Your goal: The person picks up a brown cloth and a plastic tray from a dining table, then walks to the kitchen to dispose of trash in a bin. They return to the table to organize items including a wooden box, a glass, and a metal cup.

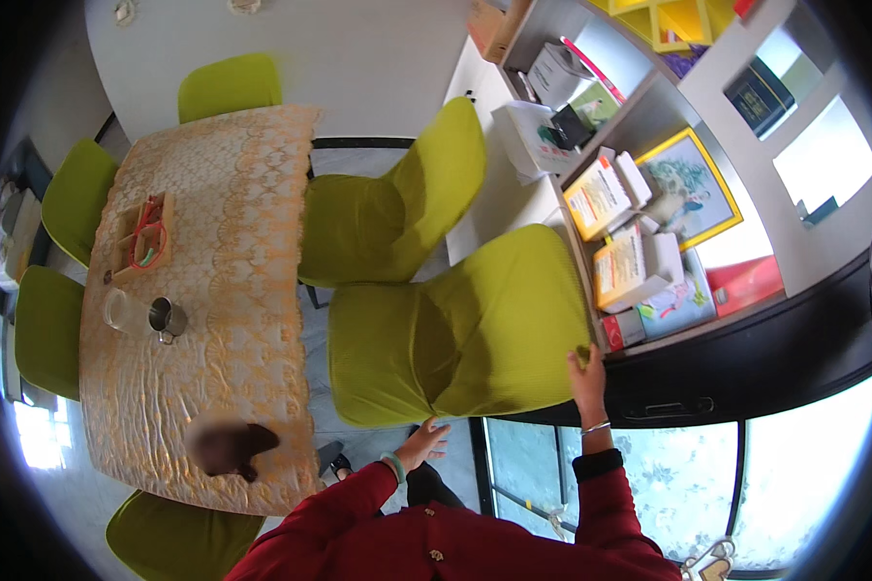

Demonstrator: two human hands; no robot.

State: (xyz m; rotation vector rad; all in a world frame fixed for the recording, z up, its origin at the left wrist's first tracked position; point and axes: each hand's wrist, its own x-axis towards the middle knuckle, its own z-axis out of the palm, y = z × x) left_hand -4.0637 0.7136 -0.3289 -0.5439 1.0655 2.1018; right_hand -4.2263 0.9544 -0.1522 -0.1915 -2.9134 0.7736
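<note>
A chair in a lime-green fabric cover [494, 339] stands right in front of me, its backrest toward the shelves and its seat toward the table. My right hand [587, 380], with a bangle at the wrist, is closed round the top corner of the backrest. Just below the near side of the seat is my left hand [423, 443], a pale green bangle on its wrist. Its fingers are stretched out and hold nothing; whether they touch the cover I cannot tell. A second chair of the same green [388, 203] stands just beyond.
On the left is a table with a patterned cloth [252, 223], bearing a wooden box [155, 247], a metal mug [168, 317], a clear glass [123, 308] and a brown object [231, 448]. More green chairs [48, 329] surround it. Shelves with boxes [618, 266] and a framed picture [690, 189] line the right.
</note>
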